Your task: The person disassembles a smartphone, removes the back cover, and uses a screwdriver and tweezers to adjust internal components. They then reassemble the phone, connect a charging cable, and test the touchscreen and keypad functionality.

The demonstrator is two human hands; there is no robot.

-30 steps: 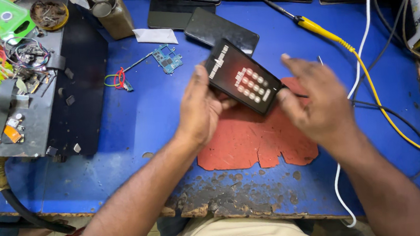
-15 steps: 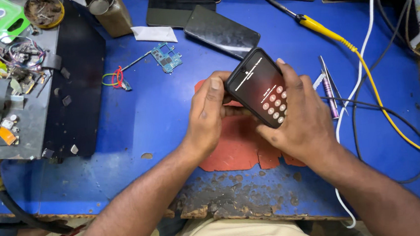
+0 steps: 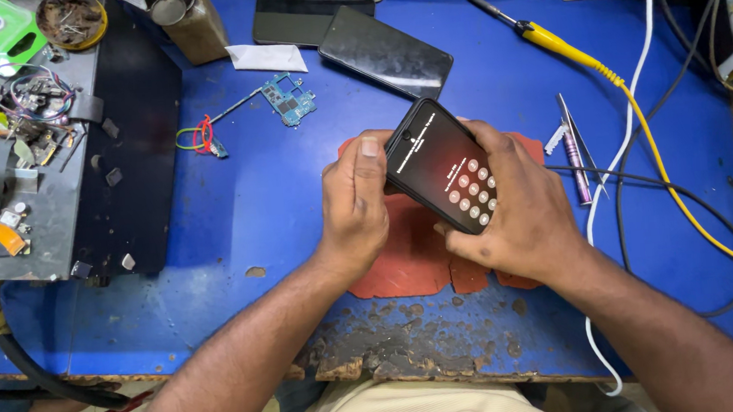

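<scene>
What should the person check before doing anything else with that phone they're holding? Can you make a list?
1. Phone held by both hands: ok, left hand and right hand grip it.
2. Screen lit: ok, a round-button keypad shows.
3. Phone above the red mat: ok.
4. Yellow-handled tool away from the hands: ok.
5. White cable plugged into the phone: cannot tell.

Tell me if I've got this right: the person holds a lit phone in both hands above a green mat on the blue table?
Not quite: the mat is orange-red, not green, as the head view shows. The rest holds: left hand and right hand hold the lit phone above the blue table.
</scene>
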